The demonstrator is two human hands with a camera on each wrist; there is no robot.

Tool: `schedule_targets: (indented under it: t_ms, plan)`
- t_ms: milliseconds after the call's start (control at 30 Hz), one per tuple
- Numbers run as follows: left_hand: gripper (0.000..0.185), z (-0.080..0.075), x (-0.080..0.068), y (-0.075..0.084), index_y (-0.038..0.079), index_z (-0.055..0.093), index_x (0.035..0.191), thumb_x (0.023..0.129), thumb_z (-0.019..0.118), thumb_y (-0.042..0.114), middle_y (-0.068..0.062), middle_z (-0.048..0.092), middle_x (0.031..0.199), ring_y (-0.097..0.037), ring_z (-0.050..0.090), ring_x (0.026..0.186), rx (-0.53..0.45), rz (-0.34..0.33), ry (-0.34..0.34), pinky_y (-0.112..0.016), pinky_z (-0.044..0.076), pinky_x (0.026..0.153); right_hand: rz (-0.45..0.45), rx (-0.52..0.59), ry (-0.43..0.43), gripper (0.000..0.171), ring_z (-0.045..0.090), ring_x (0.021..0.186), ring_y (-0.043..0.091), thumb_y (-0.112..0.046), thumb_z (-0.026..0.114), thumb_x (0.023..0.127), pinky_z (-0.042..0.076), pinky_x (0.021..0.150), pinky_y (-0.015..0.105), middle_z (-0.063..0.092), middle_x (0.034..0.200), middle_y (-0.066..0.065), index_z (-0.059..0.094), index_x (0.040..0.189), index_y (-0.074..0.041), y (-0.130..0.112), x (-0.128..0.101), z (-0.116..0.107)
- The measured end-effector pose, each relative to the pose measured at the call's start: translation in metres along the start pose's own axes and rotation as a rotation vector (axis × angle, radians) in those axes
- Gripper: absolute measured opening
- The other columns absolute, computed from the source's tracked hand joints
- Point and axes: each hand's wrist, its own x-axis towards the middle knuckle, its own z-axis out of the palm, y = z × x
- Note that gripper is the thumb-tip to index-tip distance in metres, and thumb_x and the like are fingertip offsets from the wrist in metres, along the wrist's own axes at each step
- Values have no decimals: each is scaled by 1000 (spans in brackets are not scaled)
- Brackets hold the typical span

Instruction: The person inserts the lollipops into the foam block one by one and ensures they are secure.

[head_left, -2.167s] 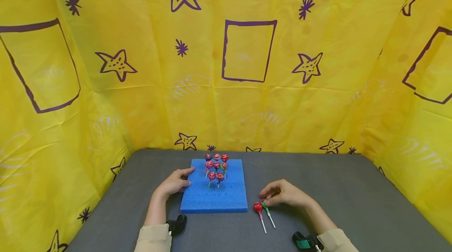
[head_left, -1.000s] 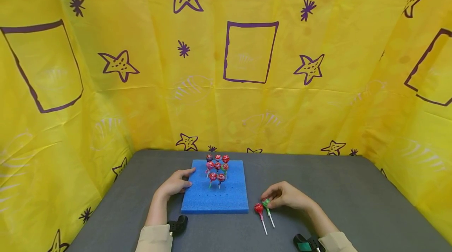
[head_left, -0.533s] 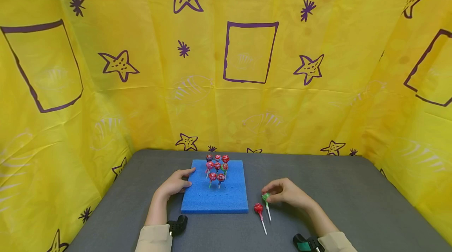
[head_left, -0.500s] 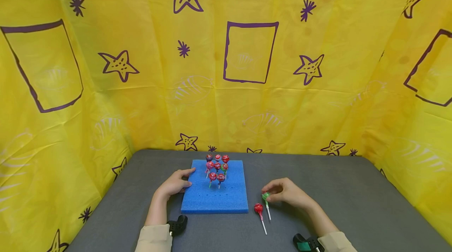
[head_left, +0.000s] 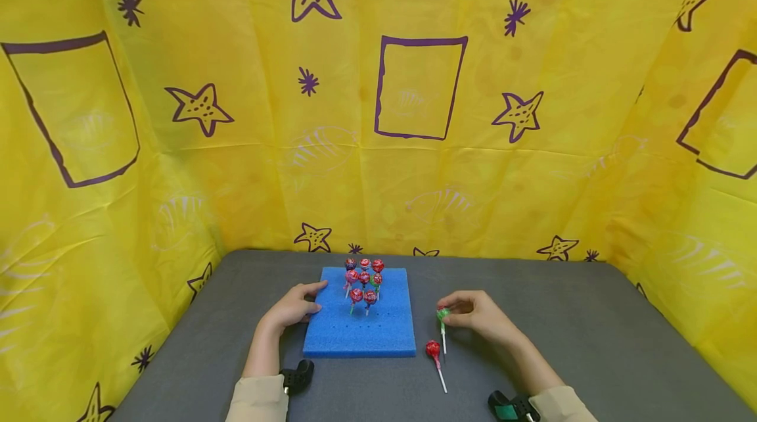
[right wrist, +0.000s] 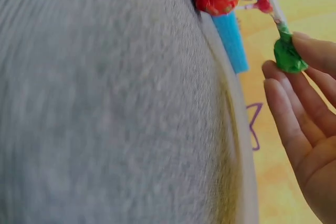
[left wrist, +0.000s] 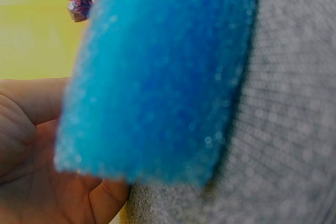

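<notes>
My right hand [head_left: 481, 315] pinches a green-wrapped lollipop [head_left: 443, 314] by its head between thumb and fingertips, its white stick pointing down. In the right wrist view the same green lollipop [right wrist: 289, 56] shows at the fingertips. A red lollipop [head_left: 433, 348] lies just in front of that hand, on the table. On the left, my left hand [head_left: 291, 307] grips the edge of a blue foam block [head_left: 361, 342], thumb over its top; in the left wrist view the foam block [left wrist: 147, 87] hides part of that hand [left wrist: 31, 145]. Several lollipops [head_left: 363, 279] stand upright in the block's far part.
Rows of small holes [head_left: 357, 326] mark the near part of the foam. The dark grey table [head_left: 532, 317] ends at a yellow patterned cloth [head_left: 414, 198] behind and at the sides. A black wrist device [head_left: 298, 376] sits on the left wrist.
My right hand has taken up the green lollipop beside the red one and lifted it away, its stick turning nearly upright. My left hand stays on the foam block.
</notes>
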Motion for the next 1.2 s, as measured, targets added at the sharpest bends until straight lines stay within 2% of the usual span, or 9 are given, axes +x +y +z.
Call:
schedule_targets:
  t_ms: [433, 567, 733, 933, 1067, 1200]
  plan:
    - [55, 0, 1, -1, 10, 51, 144, 91, 62, 6, -25, 50, 134, -34, 52, 112, 6, 5, 2, -45, 57, 85, -12, 68, 126, 38, 70, 86, 4, -15, 77, 83, 56, 76, 20, 74, 105, 19, 69, 115, 4, -16, 9, 18]
    - [55, 1, 1, -2, 9, 51, 144, 90, 62, 5, -25, 50, 134, -34, 53, 112, -4, 9, 1, -45, 57, 86, 2, 72, 145, 37, 70, 87, 6, -14, 77, 83, 56, 76, 20, 74, 106, 18, 69, 115, 3, -19, 11, 23]
    - [55, 0, 1, -1, 10, 51, 144, 91, 62, 6, -26, 49, 135, -35, 52, 113, -5, 3, 3, -46, 57, 87, -33, 87, 165, 37, 71, 89, 10, -14, 78, 82, 57, 76, 21, 74, 107, 19, 70, 114, 3, -25, 14, 28]
    - [56, 0, 1, -1, 11, 51, 145, 91, 62, 7, -25, 49, 135, -35, 52, 113, 1, -1, 1, -44, 57, 86, -57, 93, 178, 32, 69, 91, 7, -11, 78, 81, 57, 78, 19, 73, 109, 19, 72, 111, 0, -30, 19, 33]
    - [55, 0, 1, -1, 11, 51, 145, 91, 62, 7, -25, 49, 134, -35, 52, 112, 3, -3, 1, -43, 57, 85, -56, 98, 209, 29, 70, 93, 13, -10, 79, 80, 57, 79, 19, 74, 108, 17, 73, 108, -4, -35, 22, 37]
    - [55, 0, 1, -1, 11, 50, 145, 91, 62, 6, -25, 49, 134, -34, 51, 112, 3, 0, 0, -43, 57, 85, -73, 124, 228, 29, 72, 94, 18, -8, 79, 79, 58, 79, 20, 74, 108, 19, 73, 107, -4, -40, 26, 43]
